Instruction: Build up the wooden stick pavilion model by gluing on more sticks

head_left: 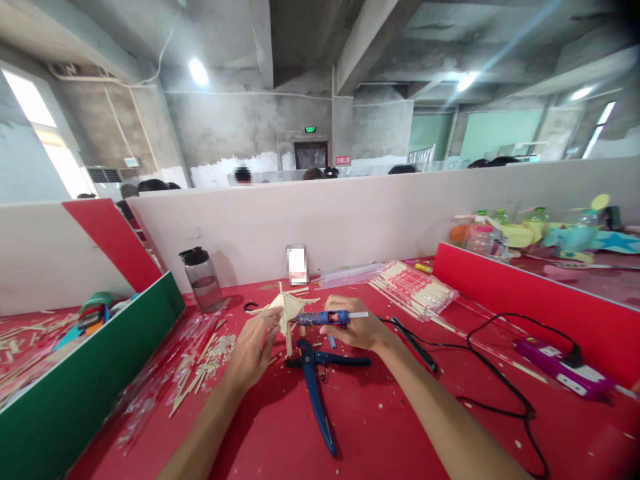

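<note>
Your left hand point(254, 345) is closed at the fingertips on the stick model point(289, 308), a small pale structure held a little above the red surface point(380, 420), just beyond the cutter. Slim sticks jut from its top, sides and lower part. How much of it your fingers cover, you cannot tell from here.

Your right hand point(354, 325) is wrapped around the blue glue gun point(320, 318). The gun lies nearly level, nozzle toward the model; contact between the two cannot be made out. A whitish glue stick point(359, 314) pokes from its rear end.

Between your forearms: blue-handled cutter point(311, 377), handles spread, one pointing toward you, the other off to the right. Small blue piece point(333, 342) just beside it.

Left of your left hand: cut sticks point(213, 363) strewn in a loose heap, with crumpled clear plastic point(150, 380) next to them. Dark-lidded bottle point(203, 283) stands behind, near the white partition point(250, 227). Small upright object point(297, 265) with a blurred bright face leans there too.

Right side: bagged sticks point(413, 288) lie at a slant; long black tool point(416, 345) nearer you. Black cord point(500, 380) loops across to a purple power strip point(565, 367) beside the red divider point(530, 300).
</note>
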### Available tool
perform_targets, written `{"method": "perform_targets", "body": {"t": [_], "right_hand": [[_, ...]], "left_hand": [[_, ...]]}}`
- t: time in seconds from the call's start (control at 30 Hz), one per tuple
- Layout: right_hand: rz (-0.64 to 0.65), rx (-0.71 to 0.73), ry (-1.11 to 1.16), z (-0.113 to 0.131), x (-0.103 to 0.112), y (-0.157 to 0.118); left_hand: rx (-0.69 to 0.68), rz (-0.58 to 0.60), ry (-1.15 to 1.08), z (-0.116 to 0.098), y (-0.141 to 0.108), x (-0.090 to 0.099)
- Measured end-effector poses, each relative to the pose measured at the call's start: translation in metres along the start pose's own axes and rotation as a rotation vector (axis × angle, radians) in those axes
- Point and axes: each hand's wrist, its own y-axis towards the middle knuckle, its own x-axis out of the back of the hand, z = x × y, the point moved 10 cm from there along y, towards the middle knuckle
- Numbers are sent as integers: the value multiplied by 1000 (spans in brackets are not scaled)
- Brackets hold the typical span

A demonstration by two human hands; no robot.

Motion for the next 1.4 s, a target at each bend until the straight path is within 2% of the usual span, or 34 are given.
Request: {"method": "perform_targets", "body": {"t": [0.57,1.0,1.2,1.4], "right_hand": [[-74,-10,-184,-4,2,0],[15,-17,-73,-3,2,-1],[1,-17,-36,-4,4,-1],[-13,-31,-115,-8,2,-1]], "left_hand": [[0,10,4,-1,1,1],[-6,0,11,1,1,-1],[-5,3,6,0,0,-1],[-12,-8,5,-1,0,0]]}}
